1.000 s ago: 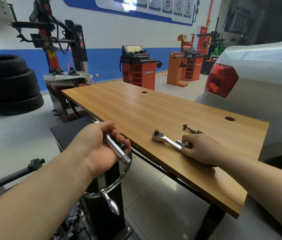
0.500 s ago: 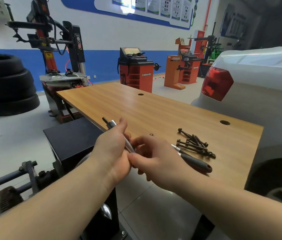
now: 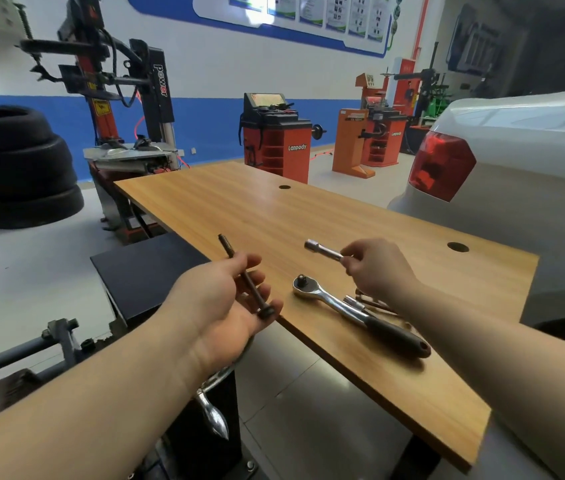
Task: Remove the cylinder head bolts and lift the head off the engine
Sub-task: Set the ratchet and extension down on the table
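Note:
My left hand [image 3: 225, 299] holds a long dark cylinder head bolt [image 3: 244, 277] across its fingers, threaded end pointing up and away, head near my palm. My right hand [image 3: 378, 268] pinches a chrome socket extension [image 3: 322, 250] above the wooden table [image 3: 309, 216]. A ratchet wrench [image 3: 354, 311] with a black grip lies on the table just below my right hand. Several more dark bolts [image 3: 374, 303] lie behind the ratchet, partly hidden by my right forearm. The engine and cylinder head are not in view.
A chrome handwheel with a handle [image 3: 211, 407] sticks out below my left wrist beside a black stand [image 3: 146, 271]. A white car [image 3: 516, 174] stands close to the table's right side. A tyre changer [image 3: 125, 109], stacked tyres [image 3: 21, 168] and orange machines [image 3: 277, 140] stand behind.
My hands have come apart: the left now holds a bolt alone, the right holds the chrome extension. The ratchet lies on the table instead of in my right hand.

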The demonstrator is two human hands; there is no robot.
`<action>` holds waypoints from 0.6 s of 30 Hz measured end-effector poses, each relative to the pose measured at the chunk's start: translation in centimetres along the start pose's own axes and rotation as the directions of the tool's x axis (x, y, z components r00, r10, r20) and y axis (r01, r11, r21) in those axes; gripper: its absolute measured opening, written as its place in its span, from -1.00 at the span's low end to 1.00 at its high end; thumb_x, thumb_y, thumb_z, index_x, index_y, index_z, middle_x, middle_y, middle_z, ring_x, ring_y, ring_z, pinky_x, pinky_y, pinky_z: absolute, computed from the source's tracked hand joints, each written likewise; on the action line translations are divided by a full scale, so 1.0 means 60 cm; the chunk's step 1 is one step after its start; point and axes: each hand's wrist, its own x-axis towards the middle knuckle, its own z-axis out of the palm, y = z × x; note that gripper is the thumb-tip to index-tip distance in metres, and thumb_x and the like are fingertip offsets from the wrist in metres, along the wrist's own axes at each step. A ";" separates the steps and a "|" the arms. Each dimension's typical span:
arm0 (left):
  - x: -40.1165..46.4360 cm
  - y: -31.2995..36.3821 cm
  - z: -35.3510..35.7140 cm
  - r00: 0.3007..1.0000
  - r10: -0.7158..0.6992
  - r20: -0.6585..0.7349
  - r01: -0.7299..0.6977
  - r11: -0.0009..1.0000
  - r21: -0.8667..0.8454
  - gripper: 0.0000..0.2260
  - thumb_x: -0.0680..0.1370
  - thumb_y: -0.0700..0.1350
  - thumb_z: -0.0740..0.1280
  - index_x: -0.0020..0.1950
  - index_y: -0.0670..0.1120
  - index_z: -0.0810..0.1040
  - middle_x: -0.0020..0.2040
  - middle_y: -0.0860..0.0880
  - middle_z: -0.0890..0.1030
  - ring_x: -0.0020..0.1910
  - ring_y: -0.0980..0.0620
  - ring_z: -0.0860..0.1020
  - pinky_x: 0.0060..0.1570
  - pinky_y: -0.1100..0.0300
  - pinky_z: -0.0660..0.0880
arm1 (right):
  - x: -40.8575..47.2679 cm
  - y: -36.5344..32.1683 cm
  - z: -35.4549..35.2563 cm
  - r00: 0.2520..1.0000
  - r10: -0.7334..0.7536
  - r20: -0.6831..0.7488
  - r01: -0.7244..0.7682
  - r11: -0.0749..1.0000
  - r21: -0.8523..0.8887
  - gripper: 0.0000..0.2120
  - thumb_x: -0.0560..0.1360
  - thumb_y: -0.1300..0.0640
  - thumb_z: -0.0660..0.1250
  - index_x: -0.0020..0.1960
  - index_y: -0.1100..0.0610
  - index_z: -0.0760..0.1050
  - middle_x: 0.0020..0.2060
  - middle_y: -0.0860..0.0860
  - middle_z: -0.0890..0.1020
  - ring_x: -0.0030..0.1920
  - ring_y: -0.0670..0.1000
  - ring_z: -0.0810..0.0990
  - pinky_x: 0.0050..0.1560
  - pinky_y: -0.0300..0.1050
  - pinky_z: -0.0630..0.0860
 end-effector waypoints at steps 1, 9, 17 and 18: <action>0.001 -0.004 -0.002 1.000 0.001 -0.012 -0.001 1.000 -0.005 -0.77 0.75 -0.05 0.26 0.17 -0.17 0.63 -0.03 -0.13 0.52 -0.07 -0.09 0.53 0.07 -0.13 0.61 | 0.011 0.011 0.017 1.000 0.008 -0.001 -0.008 0.992 -0.129 -0.80 0.65 0.05 0.35 0.21 0.01 0.70 -0.08 -0.05 0.69 -0.13 0.01 0.62 -0.23 -0.12 0.53; 0.012 -0.031 -0.008 0.998 -0.062 -0.023 0.061 0.997 -0.048 -0.77 0.75 -0.04 0.27 0.09 -0.17 0.61 -0.11 -0.13 0.53 -0.11 -0.09 0.52 0.06 -0.13 0.59 | 0.035 0.055 0.092 0.995 -0.094 0.022 0.095 0.897 -0.431 -0.68 0.59 -0.20 0.26 0.25 -0.17 0.63 0.05 -0.08 0.70 0.14 0.06 0.54 0.06 -0.02 0.47; 0.014 -0.033 -0.015 0.997 -0.075 0.021 0.075 0.997 -0.025 -0.77 0.74 -0.06 0.28 0.16 -0.19 0.62 -0.04 -0.16 0.52 -0.05 -0.11 0.53 0.13 -0.17 0.61 | 0.025 0.054 0.082 0.989 -0.132 0.060 0.145 0.914 -0.380 -0.69 0.61 -0.13 0.24 0.27 -0.13 0.63 0.10 -0.07 0.72 0.22 0.06 0.52 0.20 0.00 0.42; 0.012 -0.034 -0.016 0.997 -0.072 0.032 0.072 0.997 -0.010 -0.78 0.74 -0.07 0.29 0.18 -0.20 0.63 0.00 -0.18 0.51 -0.01 -0.13 0.54 0.12 -0.20 0.62 | 0.021 0.049 0.074 0.991 -0.127 0.029 0.129 0.925 -0.356 -0.70 0.62 -0.10 0.25 0.26 -0.11 0.64 0.11 -0.04 0.72 0.22 0.08 0.52 0.21 0.02 0.44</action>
